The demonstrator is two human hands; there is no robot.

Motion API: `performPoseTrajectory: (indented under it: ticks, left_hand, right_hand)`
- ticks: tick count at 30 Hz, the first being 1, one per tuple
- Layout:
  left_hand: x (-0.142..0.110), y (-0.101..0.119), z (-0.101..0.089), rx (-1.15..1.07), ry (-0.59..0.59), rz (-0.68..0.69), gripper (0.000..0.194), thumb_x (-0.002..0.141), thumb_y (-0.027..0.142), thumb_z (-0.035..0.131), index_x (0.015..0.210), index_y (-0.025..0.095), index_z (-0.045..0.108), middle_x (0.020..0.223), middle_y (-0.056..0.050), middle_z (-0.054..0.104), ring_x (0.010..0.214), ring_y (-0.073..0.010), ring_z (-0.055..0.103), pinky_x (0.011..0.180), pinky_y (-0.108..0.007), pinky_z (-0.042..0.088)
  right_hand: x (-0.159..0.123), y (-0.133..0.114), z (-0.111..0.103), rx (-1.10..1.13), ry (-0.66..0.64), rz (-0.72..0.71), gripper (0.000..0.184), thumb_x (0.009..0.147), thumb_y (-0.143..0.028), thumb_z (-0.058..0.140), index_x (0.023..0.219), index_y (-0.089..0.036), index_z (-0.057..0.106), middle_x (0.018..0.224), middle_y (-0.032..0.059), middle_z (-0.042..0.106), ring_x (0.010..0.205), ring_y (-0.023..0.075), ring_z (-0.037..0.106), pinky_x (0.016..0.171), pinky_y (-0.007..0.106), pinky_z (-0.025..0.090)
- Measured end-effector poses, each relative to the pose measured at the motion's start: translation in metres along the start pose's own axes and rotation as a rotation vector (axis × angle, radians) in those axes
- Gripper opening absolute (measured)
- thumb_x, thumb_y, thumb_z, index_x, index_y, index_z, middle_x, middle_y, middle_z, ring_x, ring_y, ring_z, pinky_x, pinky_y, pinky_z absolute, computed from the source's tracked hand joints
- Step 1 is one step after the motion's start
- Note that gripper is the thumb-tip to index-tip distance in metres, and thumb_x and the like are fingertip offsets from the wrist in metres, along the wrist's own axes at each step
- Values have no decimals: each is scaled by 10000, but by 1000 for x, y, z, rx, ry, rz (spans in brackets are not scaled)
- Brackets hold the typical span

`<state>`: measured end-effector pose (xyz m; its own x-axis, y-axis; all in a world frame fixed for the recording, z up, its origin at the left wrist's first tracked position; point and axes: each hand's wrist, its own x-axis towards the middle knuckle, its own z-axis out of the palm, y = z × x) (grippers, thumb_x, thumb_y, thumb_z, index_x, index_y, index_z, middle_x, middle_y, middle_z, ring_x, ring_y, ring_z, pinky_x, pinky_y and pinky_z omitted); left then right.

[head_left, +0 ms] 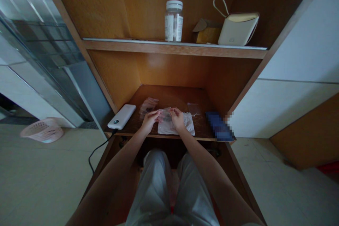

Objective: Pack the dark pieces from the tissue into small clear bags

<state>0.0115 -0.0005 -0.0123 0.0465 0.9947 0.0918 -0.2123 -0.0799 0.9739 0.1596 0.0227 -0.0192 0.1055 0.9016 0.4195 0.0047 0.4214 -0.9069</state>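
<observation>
**Two hands pinch a clear bag**

My left hand [149,120] and right hand [177,119] pinch a small clear plastic bag [165,117], fingers pressed together on its edges. The bag sits over a crumpled white paper sheet [184,125] on a brown wooden shelf [169,95]. Another clear plastic bag [148,107] lies just beyond my left hand, near a white rounded power bank [122,116].

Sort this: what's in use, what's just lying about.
In use: clear plastic bag, pinched by left hand and right hand; white sheet under it; second bag; third bag.
Lying about: white power bank, labelled jar, cream handbag, pink basket.
</observation>
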Motion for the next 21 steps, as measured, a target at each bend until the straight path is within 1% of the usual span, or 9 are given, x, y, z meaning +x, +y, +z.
performPoseTrajectory:
  ticks: [3, 6, 10, 13, 16, 19, 21]
  left_hand:
    - [1, -2, -2, -31, -13, -9, 366, 690, 434, 688, 858, 109, 675, 765, -88, 705, 528, -145, 610, 501, -268, 461]
    - [2, -3, -2, -61, 8, 2, 335, 664, 413, 707, 815, 117, 671, 753, -82, 704, 553, -159, 625, 512, -274, 471]
    - [0, -1, 1, -12, 36, 21, 291, 633, 377, 731, 786, 137, 673, 727, -51, 697, 558, -151, 621, 528, -267, 468]
    - [-2, 1, 3, 25, 41, 27, 273, 634, 369, 728, 779, 145, 674, 714, -40, 694, 540, -137, 607, 529, -259, 460]
    - [-2, 2, 5, 47, 48, 35, 264, 636, 372, 722, 752, 141, 668, 696, -38, 689, 550, -135, 605, 540, -254, 464]
    - [-2, 2, 5, 47, 76, 37, 289, 617, 386, 728, 732, 133, 650, 673, -31, 677, 536, -133, 600, 542, -255, 472]
    - [-1, 1, 5, 54, 80, 34, 310, 606, 398, 732, 737, 131, 644, 677, -29, 675, 520, -131, 597, 531, -254, 470]
  right_hand:
    - [0, 0, -1, -20, -5, -16, 219, 770, -365, 511, 640, -208, 591, 676, 9, 595, 682, 169, 552, 676, 290, 434]
    - [-1, 0, -2, -18, -24, -14, 231, 777, -364, 510, 625, -209, 586, 655, 3, 592, 666, 164, 546, 660, 283, 435]
    - [-2, 0, 0, 31, -78, -17, 222, 780, -347, 520, 623, -211, 597, 639, -3, 595, 653, 165, 559, 651, 286, 447]
    - [-3, 2, 1, 46, -120, -53, 171, 763, -332, 553, 656, -213, 613, 675, 0, 617, 674, 165, 579, 668, 289, 462]
    - [-3, 3, 1, -19, -146, -86, 135, 759, -319, 561, 697, -215, 622, 716, 8, 636, 695, 160, 586, 673, 283, 470]
    - [-3, 3, 0, -110, -168, -107, 149, 771, -310, 551, 689, -207, 621, 718, 13, 642, 701, 151, 588, 680, 273, 471]
    - [-3, 3, 0, -122, -173, -110, 153, 775, -306, 552, 688, -202, 625, 728, 17, 648, 705, 150, 595, 685, 271, 473]
